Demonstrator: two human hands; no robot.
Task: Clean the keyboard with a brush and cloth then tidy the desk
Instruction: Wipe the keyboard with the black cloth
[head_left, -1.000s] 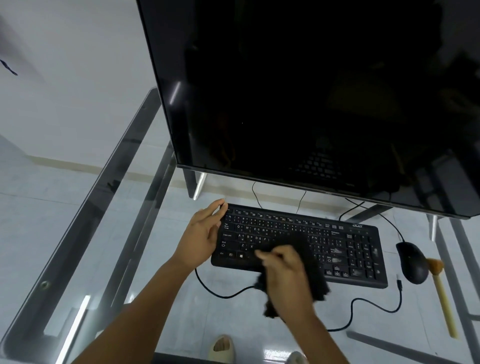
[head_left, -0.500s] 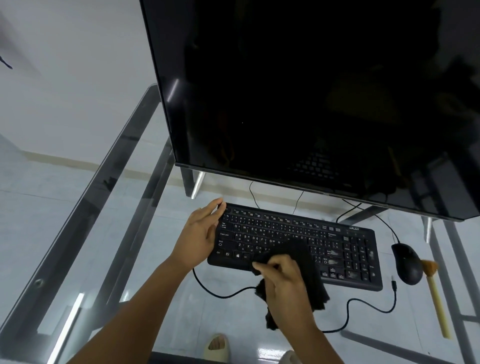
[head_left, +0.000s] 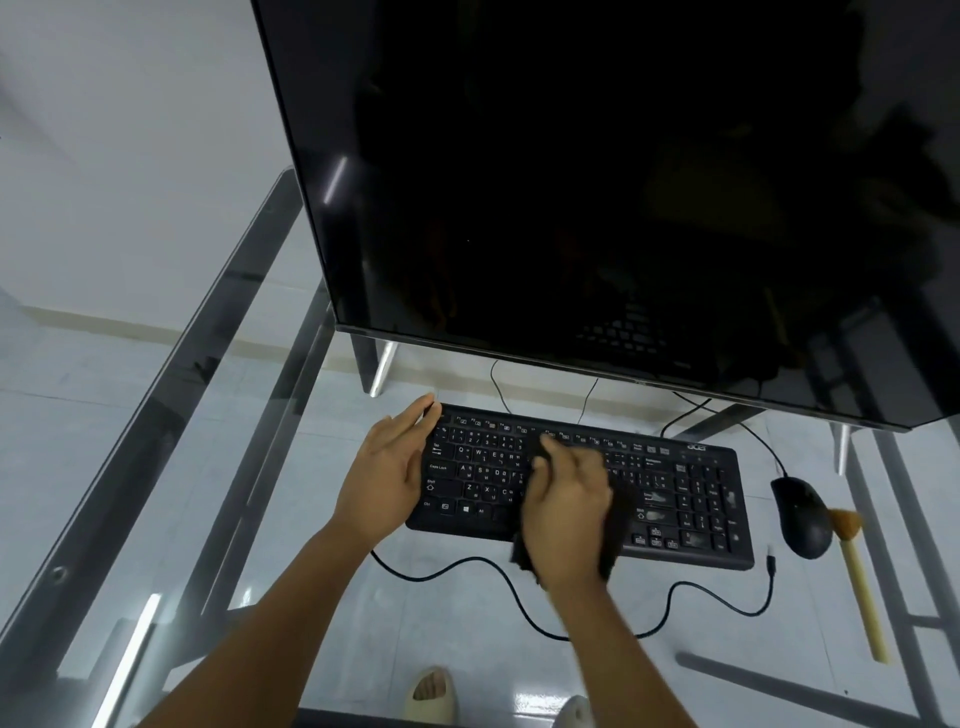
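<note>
Keyboard (head_left: 675, 499): black, wired, lying flat on the glass desk (head_left: 156, 467), centred just near of the monitor's lower edge, its long side running left to right with a slight tilt down toward the right. Left hand (head_left: 387, 478): laid against the keyboard's left end, fingers extended and together, tips at the far-left corner; open, clasping nothing. Right hand (head_left: 569, 512): pressed down over the middle of the key field, fingers closed over the cloth (head_left: 613, 535). Cloth: dark, bunched, sandwiched between palm and keys, its loose ends hanging over the keyboard's near edge below the wrist; the hand is blurred, so the exact finger placement cannot be told. Brush (head_left: 857, 582): pale wooden handle with a tuft of tan bristles at the far end, lying on the glass at the right, bristles touching or just beside the mouse; well apart from both hands. Mouse (head_left: 800, 514): black, just right of the keyboard. Cable (head_left: 467, 564): black, looping across the glass near of the keyboard. Monitor (head_left: 597, 182): large, dark screen, standing on metal feet at the far side. Sandalled feet (head_left: 431, 693): visible through the glass at the near edge.
</note>
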